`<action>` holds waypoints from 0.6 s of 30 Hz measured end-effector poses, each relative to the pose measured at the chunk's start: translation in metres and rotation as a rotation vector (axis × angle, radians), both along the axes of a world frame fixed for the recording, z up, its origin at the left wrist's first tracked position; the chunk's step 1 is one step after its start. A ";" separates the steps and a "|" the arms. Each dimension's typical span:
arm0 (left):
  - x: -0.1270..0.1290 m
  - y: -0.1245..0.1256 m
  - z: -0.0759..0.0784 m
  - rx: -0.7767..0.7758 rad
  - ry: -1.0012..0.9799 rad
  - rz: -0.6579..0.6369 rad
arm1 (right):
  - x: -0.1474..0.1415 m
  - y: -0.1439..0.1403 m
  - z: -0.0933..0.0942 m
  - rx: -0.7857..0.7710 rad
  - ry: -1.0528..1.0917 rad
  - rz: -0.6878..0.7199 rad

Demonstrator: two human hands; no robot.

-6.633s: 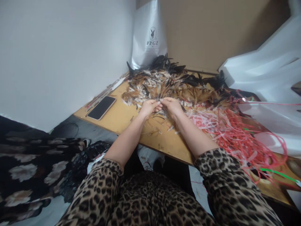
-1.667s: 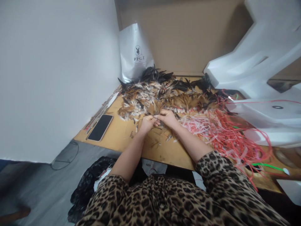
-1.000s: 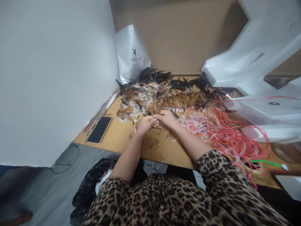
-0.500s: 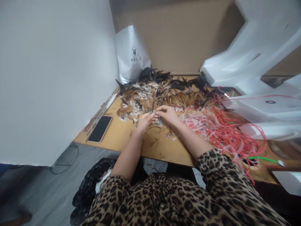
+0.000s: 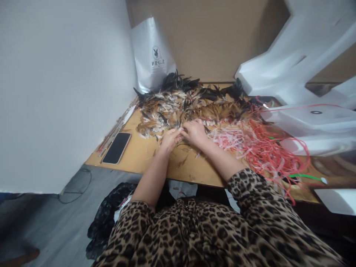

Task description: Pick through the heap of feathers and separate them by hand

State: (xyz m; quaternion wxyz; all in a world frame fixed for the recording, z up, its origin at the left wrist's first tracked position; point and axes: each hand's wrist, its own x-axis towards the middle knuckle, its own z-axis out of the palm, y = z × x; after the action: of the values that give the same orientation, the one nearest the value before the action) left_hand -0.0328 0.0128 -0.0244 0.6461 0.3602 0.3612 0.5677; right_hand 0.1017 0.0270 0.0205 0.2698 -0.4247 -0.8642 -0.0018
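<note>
Close in, both hands meet at the near edge of the feathers point(image 5: 189, 105): left hand point(image 5: 170, 139) and right hand point(image 5: 195, 131), fingertips pressed together on a small tuft I can barely make out. I read the pinch as keeping loose quills bunched. Red strings point(image 5: 267, 150) crowd the right; phone point(image 5: 116, 147) lies well apart on the left. Bare table point(image 5: 144, 154) near the front edge leaves some room.
</note>
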 end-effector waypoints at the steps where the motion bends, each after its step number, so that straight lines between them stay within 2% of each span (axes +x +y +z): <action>1: 0.000 0.000 -0.001 0.003 0.004 0.001 | 0.001 0.001 0.000 -0.018 0.019 0.008; 6: -0.001 0.001 0.000 -0.006 0.026 0.066 | 0.028 0.010 0.011 -0.218 0.170 0.112; 10: -0.001 0.000 0.003 -0.031 0.054 0.106 | 0.071 0.018 0.022 -0.349 0.233 0.011; 14: -0.002 0.001 0.003 -0.027 0.072 0.124 | 0.107 0.017 0.023 -0.415 0.112 -0.041; 18: -0.003 0.002 0.001 -0.011 0.013 0.119 | 0.119 0.008 0.020 -0.474 -0.126 -0.076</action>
State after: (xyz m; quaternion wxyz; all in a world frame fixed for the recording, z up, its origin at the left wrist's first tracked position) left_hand -0.0358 0.0152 -0.0234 0.6109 0.3383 0.3893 0.6007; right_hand 0.2211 0.0351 0.0408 0.1077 -0.5075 -0.8389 0.1644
